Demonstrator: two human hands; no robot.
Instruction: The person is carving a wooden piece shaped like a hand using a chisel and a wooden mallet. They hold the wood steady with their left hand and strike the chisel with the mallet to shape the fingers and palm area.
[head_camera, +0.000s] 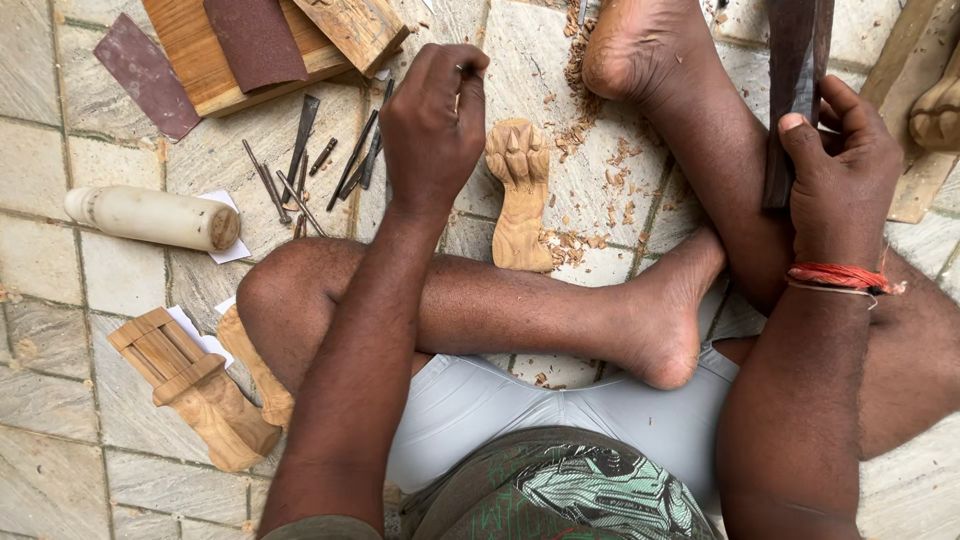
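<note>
I sit cross-legged on a stone-tile floor. My left hand (432, 125) is closed around a thin metal carving tool, its tip just showing near my fingers, to the left of a carved wooden leg with a paw-shaped end (520, 192) lying on the floor. My right hand (840, 165) grips a long dark wooden mallet (795, 80) that stands upright at the upper right. Wood shavings (590, 130) lie scattered around the carving and my feet.
Several metal chisels (320, 165) lie on the floor left of my left hand. A pale cylindrical mallet (150, 217) rests at left. Two carved wooden pieces (195, 385) sit beside my left knee. Sandpaper sheets (150, 72) and wooden blocks (300, 40) lie at the top left.
</note>
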